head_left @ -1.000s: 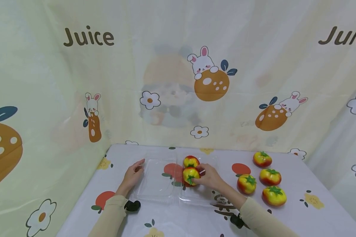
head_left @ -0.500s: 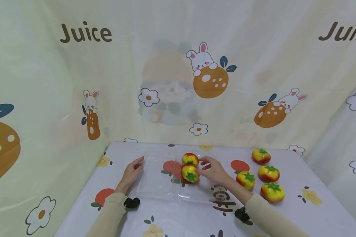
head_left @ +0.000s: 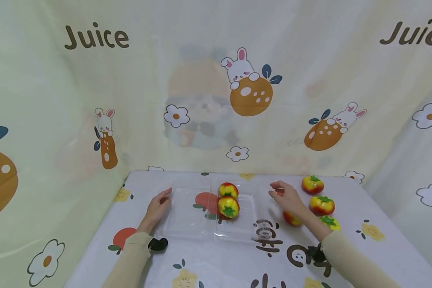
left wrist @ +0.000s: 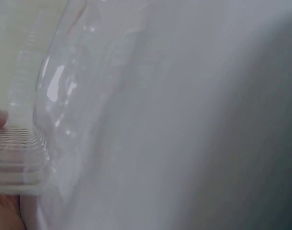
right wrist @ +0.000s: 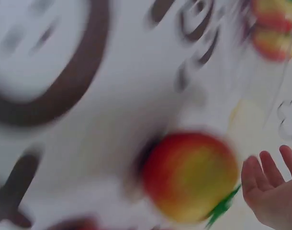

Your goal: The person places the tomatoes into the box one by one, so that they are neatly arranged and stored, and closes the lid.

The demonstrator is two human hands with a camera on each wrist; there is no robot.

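Observation:
A clear plastic clamshell box (head_left: 245,220) lies opened out flat on the table. Two yellow-red persimmons with green leaf caps, a rear one (head_left: 228,189) and a front one (head_left: 229,208), sit in its right half along the hinge side. My left hand (head_left: 157,210) pinches the box's left rim, thumb and a finger on either side of it in the left wrist view. Right of the box, my right hand (head_left: 288,199) hovers with loosely bent fingers and holds nothing. It is nearest to a persimmon (right wrist: 191,177), partly hidden under the wrist in the head view.
More persimmons stand on the right of the table: one at the back (head_left: 312,186), one in the middle (head_left: 322,205), and one (head_left: 329,222) partly covered by the forearm. A printed curtain (head_left: 201,80) encloses the back and sides.
My right hand has let go of the front persimmon in the box and moved right toward the loose persimmons. The left hand stays at the box's left rim.

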